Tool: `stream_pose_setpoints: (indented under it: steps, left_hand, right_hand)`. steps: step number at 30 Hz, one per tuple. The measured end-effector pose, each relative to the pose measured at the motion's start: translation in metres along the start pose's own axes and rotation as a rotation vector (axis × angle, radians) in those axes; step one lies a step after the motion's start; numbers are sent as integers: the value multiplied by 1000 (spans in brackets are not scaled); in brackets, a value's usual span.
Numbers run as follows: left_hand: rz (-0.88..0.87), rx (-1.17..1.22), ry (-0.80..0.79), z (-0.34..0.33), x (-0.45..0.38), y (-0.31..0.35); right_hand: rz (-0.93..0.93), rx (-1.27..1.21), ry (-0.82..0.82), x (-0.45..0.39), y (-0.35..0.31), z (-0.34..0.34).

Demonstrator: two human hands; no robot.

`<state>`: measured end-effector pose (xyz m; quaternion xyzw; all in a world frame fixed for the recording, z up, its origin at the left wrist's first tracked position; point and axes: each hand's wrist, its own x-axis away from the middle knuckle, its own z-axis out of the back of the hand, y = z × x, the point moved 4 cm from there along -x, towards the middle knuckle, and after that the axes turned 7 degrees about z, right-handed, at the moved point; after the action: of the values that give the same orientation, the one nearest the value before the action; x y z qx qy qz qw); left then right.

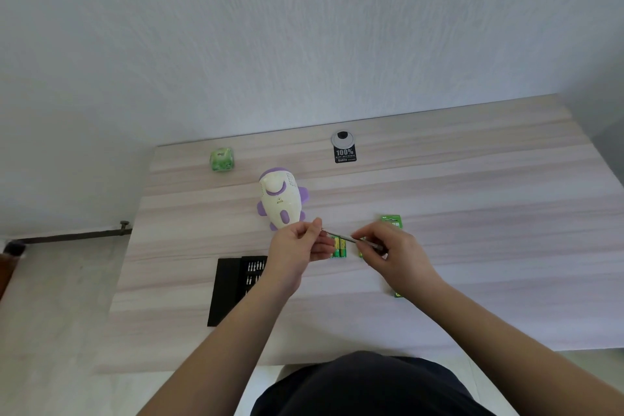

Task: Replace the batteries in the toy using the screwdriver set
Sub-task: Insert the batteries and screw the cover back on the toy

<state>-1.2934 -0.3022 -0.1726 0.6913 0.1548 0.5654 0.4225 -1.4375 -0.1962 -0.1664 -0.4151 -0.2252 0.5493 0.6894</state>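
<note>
Left hand (297, 243) and right hand (388, 248) raised together over the tabletop (472, 213), each pinching one end of a thin screwdriver (341, 237) held between them. Green batteries (338, 247) lying directly below the hands. White and purple toy (280, 199) just beyond the left hand, near it. Open black screwdriver set (236, 284) under the left wrist, close to the near edge. Green battery pack (391, 221) beyond the right hand. Bare wood right of the right hand, out to that edge. Green cube (222, 159) far off, by the back edge.
</note>
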Motion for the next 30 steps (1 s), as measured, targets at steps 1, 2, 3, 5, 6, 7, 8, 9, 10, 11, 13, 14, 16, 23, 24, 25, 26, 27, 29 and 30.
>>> stream_pose_setpoints:
  steps: [1, 2, 3, 5, 6, 7, 8, 9, 10, 11, 13, 14, 16, 23, 24, 25, 26, 27, 29, 30]
  left_hand:
    - [0, -1, 3, 0, 0, 0]
    - [0, -4, 5, 1, 1, 0]
    - [-1, -10, 8, 1, 1, 0]
    - [-4, -41, 14, 3, 1, -1]
    - [-8, -62, 17, 3, 1, -1]
    - [-11, -83, 19, 4, 1, -1]
    - [-15, -103, 21, 5, 1, 0]
    - [-18, -120, 23, 6, 1, 0]
    - [-22, -133, 25, 6, 1, 0]
    - [-27, -143, 27, 7, 1, 0]
    - [-39, -157, 27, 9, 2, 0]
    - [-42, -163, 26, 9, 2, 0]
    - [-44, -168, 24, 11, 4, 0]
    - [-52, -183, -1, 22, 1, -2]
    - [-54, -179, -6, 24, -1, -2]
    - [-54, -169, -11, 26, -2, -2]
    - [-53, -154, -17, 28, -3, -2]
    - [-48, -136, -25, 31, -4, -1]
    - [-38, -101, -43, 38, -6, 2]
    - [-31, -83, -51, 42, -6, 4]
  right_hand:
    - [15, 6, -2, 0, 0, 0]
    - [26, 7, -1, 0, 0, 0]
    - [34, 5, -1, -1, 1, 0]
    - [48, -4, -5, -1, 2, 0]
    - [55, -5, -12, -1, 2, 0]
    - [62, -4, -22, -2, 2, -1]
    - [65, -1, -30, -2, 2, -1]
    - [66, 3, -34, -2, 2, -2]
    - [63, 8, -36, -2, 2, -3]
    - [57, 12, -36, -1, 3, -4]
    - [43, 13, -29, 0, 3, -6]
    - [32, 5, -26, 0, 2, -7]
    - [-18, -30, -19, 1, 0, -10]
    - [-261, -232, 8, 3, -13, -25]
    - [-266, -243, 10, 2, -17, -27]
    - [-266, -249, 12, 2, -20, -29]
    - [-265, -256, 15, 1, -24, -32]
    - [-274, -271, 23, 0, -26, -35]
    - [-316, -318, 55, -1, -29, -43]
    - [-338, -346, 78, -1, -32, -46]
